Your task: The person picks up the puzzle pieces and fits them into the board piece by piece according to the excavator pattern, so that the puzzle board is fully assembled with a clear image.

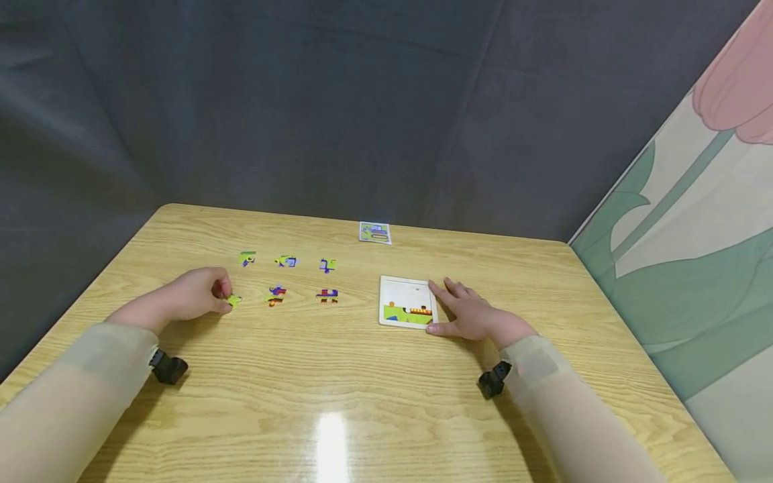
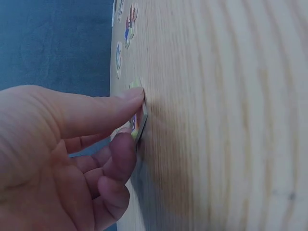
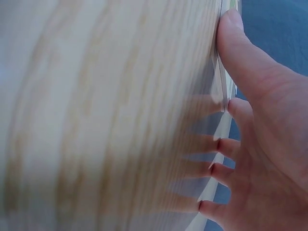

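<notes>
My left hand (image 1: 200, 294) pinches a small green jigsaw puzzle piece (image 1: 234, 301) at the left of the table. In the left wrist view, thumb and fingers grip that piece (image 2: 141, 120) with one edge tipped up from the wood. My right hand (image 1: 471, 313) lies with spread fingers at the right side of a white puzzle tray (image 1: 407, 286), thumb and fingertips at its frame. Green, orange and blue pieces (image 1: 398, 314) fill the tray's near part; its far part is bare white. The right wrist view shows the thumb (image 3: 234, 29) against the tray's edge.
Loose puzzle pieces lie in two rows, among them a red and blue one (image 1: 327, 295), a striped one (image 1: 276, 294) and a green one (image 1: 246, 258). A picture card (image 1: 375, 233) lies near the table's back edge. A dark curtain (image 1: 314, 107) hangs behind.
</notes>
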### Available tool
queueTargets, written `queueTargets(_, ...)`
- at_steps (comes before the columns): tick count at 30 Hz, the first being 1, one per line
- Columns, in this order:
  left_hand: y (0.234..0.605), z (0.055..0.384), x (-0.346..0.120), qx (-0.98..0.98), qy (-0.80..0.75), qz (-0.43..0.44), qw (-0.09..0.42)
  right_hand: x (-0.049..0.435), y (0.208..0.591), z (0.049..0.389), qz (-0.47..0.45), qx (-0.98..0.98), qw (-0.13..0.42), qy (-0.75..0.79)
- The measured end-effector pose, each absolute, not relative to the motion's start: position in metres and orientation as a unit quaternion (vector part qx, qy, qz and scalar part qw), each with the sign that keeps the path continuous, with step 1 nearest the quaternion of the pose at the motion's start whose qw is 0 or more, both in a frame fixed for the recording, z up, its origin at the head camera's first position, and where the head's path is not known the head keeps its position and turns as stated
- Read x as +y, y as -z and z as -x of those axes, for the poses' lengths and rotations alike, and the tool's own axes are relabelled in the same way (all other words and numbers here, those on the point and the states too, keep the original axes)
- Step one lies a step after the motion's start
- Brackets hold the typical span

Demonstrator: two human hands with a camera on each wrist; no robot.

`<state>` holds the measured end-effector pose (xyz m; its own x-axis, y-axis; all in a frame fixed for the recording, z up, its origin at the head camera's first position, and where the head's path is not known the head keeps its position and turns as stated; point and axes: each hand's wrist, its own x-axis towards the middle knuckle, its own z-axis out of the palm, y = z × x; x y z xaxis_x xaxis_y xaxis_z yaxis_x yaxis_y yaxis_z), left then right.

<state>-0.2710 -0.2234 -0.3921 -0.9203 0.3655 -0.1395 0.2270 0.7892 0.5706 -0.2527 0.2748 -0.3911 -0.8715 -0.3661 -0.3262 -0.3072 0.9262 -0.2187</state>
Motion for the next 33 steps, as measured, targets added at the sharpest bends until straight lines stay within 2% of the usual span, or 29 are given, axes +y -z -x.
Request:
queueTargets(21, 0.383, 0.273, -0.212, 0.930, -0.303, -0.162, 0.132, 0.276, 0.392, 0.252, 0.173, 0.965, 0.181, 0.079)
queueTargets(33, 0.344, 0.286, -0.152, 0.908, -0.321, -0.217, 0.159, 0.273, 0.390, 0.251, 0.173, 0.964, 0.183, 0.083)
